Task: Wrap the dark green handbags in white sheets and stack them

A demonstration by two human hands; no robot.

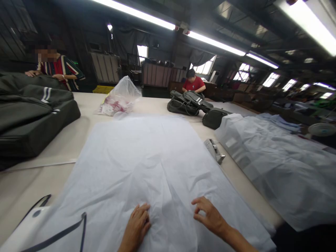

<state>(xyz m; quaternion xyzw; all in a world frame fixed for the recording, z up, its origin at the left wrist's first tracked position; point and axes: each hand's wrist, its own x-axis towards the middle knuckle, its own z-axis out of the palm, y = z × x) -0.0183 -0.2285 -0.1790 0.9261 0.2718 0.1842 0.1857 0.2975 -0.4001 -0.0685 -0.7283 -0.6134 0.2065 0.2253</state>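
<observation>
A large translucent white plastic sheet (147, 150) lies spread over the middle of the table, with creases running away from my hands. My left hand (137, 225) is low in the centre, its fingers bent and closed on the wrinkled plastic sheet. To the right, my right hand (210, 215) hovers over or lightly touches the sheet. Its thumb and forefinger curve with a gap between them, and nothing shows in it. A dark strap (60, 233) is at the lower left, over or under the thin plastic; I cannot tell which.
Dark green bags (34, 115) are piled at left, others (189, 103) at the far edge. A clear plastic bag (120, 98) holds reddish items. A grey tape dispenser (214, 151) and a plastic-covered stack (275, 161) stand right. Two people (59, 70) (193, 84) work beyond the table.
</observation>
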